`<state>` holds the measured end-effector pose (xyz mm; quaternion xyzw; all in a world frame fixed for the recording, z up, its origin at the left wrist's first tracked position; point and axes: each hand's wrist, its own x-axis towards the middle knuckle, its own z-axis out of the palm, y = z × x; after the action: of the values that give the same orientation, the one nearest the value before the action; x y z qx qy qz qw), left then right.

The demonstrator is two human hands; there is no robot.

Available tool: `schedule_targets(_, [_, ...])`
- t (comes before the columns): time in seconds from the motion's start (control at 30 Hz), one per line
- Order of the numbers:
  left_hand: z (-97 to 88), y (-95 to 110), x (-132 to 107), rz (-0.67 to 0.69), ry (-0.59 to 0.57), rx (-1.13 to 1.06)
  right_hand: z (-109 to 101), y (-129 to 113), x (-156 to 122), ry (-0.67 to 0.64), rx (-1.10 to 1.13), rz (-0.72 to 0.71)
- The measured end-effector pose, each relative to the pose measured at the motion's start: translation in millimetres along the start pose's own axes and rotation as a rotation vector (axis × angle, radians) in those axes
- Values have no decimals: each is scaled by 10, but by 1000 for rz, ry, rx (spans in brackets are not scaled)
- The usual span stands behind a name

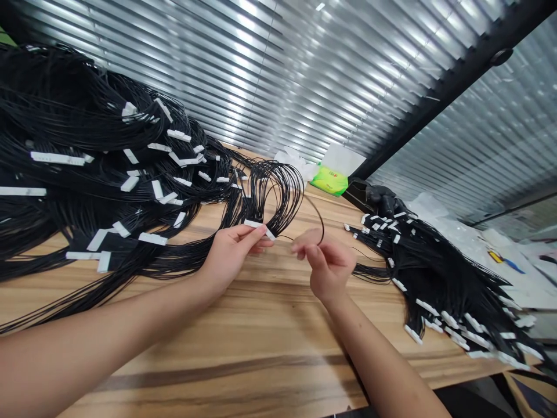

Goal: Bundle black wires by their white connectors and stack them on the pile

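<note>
My left hand is closed on a white connector in the middle of the table. A looped bundle of thin black wires rises from this connector and runs back to the left. Just to the right, my right hand is closed, thumb against fingers, with a single black wire curving down to it. That hand is slightly blurred, and its fingertips partly hide the wire's end.
A big heap of black wire harnesses with white connectors covers the left side. Another pile of harnesses lies along the right edge. Behind are a green tissue pack and a corrugated metal wall. A yellow-and-blue tool sits far right.
</note>
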<state>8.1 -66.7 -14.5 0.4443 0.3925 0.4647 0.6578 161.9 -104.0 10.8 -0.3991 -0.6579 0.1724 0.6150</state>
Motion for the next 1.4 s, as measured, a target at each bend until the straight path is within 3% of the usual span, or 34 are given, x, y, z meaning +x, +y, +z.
schedule_targets(0.1, [-7, -5, 6, -3, 16, -36, -11, -27, 52, 204, 142, 7])
schedule_targets(0.17, [-11, -6, 8, -8, 26, -75, -61, 19, 141, 403, 219, 100])
schedule_targets(0.23, [-14, -6, 12, -18, 36, -107, -126, 94, 228, 495, 258, 227])
schedule_targets(0.43, [-20, -15, 22, -20, 57, -165, -199, 289, 287, 459, 423, 522])
schedule_targets(0.6, [-13, -8, 1, 11, 22, -53, -199, 405, 296, 520, 415, 652])
schedule_targets(0.73, [10, 25, -21, 24, -8, 19, -213, 500, 273, 466, 350, 726])
schedule_targets(0.83, [22, 42, -28, 23, -11, 46, -215, 522, 233, 433, 195, 613])
schedule_targets(1.03, [18, 44, -36, 31, -32, 117, -159, 278, 199, 535, -104, 81])
schedule_targets(1.27, [19, 46, -41, 46, -28, 130, -119, 104, 196, 508, -311, -142])
schedule_targets(1.4, [26, 52, -43, 39, -22, 122, -209, 35, 125, 498, -556, -386])
